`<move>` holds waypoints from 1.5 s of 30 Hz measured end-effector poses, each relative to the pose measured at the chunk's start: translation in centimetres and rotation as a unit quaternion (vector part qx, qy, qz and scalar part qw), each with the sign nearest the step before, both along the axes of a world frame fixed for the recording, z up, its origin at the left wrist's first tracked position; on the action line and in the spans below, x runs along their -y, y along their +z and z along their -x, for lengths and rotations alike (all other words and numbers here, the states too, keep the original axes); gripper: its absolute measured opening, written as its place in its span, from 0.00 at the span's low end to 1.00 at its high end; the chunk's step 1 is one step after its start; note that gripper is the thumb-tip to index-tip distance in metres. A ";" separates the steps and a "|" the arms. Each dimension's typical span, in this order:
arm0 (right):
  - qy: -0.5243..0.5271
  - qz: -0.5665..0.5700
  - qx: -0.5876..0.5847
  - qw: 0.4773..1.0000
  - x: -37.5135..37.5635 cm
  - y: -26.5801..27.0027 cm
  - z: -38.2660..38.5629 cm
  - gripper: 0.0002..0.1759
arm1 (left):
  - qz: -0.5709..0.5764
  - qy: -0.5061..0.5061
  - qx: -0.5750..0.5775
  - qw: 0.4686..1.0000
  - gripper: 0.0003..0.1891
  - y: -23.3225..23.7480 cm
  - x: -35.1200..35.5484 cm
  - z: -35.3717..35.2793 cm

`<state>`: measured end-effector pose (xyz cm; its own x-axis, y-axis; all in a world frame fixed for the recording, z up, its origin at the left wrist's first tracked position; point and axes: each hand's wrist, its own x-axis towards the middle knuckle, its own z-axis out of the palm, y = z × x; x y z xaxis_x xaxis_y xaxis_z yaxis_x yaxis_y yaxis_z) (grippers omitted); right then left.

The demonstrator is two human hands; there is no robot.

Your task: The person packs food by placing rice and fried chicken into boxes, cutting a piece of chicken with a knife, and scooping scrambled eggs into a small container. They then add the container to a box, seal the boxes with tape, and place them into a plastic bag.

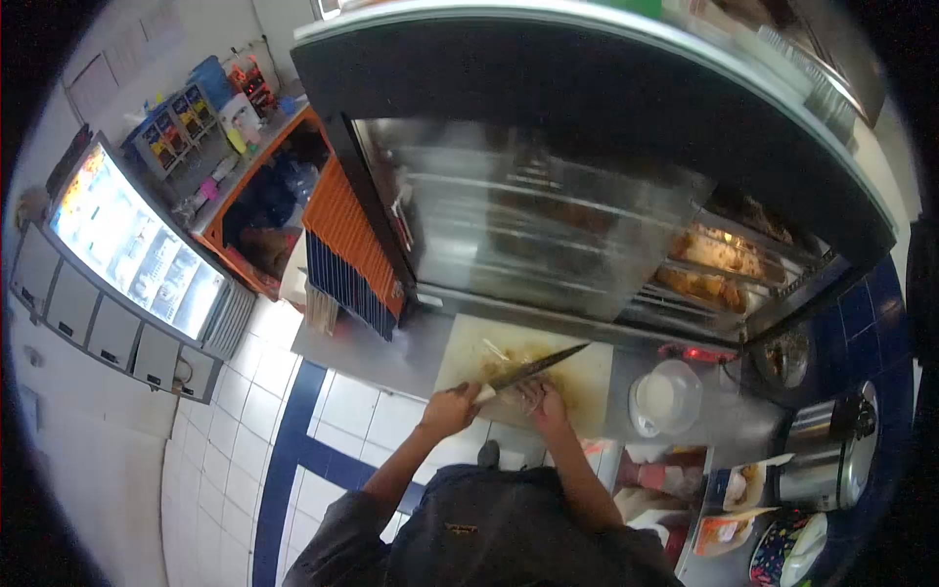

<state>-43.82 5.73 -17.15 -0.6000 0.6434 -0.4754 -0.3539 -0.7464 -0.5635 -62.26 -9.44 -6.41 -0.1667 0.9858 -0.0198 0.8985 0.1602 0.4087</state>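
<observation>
My left hand point(450, 411) is closed round the pale handle of a large knife point(538, 366). Its long dark blade points to the right and slants across a white cutting board point(462, 350). Yellowish-brown chopped food point(509, 360), too blurred to name, lies on the board around the blade. Just below the blade, my right hand point(548, 403) is on the board with its fingers curled in. A pale, shiny bit shows at those fingers, and what they grip cannot be made out.
Right of the board stand a white plastic container point(675, 396) and a steel pot point(827, 455). A glass-fronted display case point(548, 225) with roasted food point(719, 269) rises behind the board. At far left is a lit fridge point(137, 245).
</observation>
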 end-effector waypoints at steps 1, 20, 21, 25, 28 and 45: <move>-0.061 0.000 -0.009 0.998 -0.6 0.3 0.6 0.22 | 0.003 0.001 -0.001 1.000 0.21 -1.1 0.4 0.1; -0.336 -0.617 0.235 0.672 -15.5 28.8 -2.6 0.05 | -0.503 0.248 0.001 0.828 0.32 18.2 -11.1 9.6; -0.334 -0.576 0.183 0.723 -15.5 28.8 -2.4 0.05 | -0.507 0.246 -0.001 0.826 0.32 18.3 -11.1 9.6; -0.332 -0.549 0.161 0.749 -15.8 28.7 -2.6 0.04 | -0.495 0.255 0.012 0.831 0.31 18.6 -11.2 9.5; -0.319 -0.576 0.202 0.725 -16.0 28.7 -3.2 0.07 | -0.505 0.246 0.042 0.826 0.30 18.6 -11.5 9.2; -0.362 -0.434 0.541 0.622 4.4 25.8 -28.1 0.09 | -0.456 0.027 0.297 0.839 0.17 14.7 -20.1 -4.9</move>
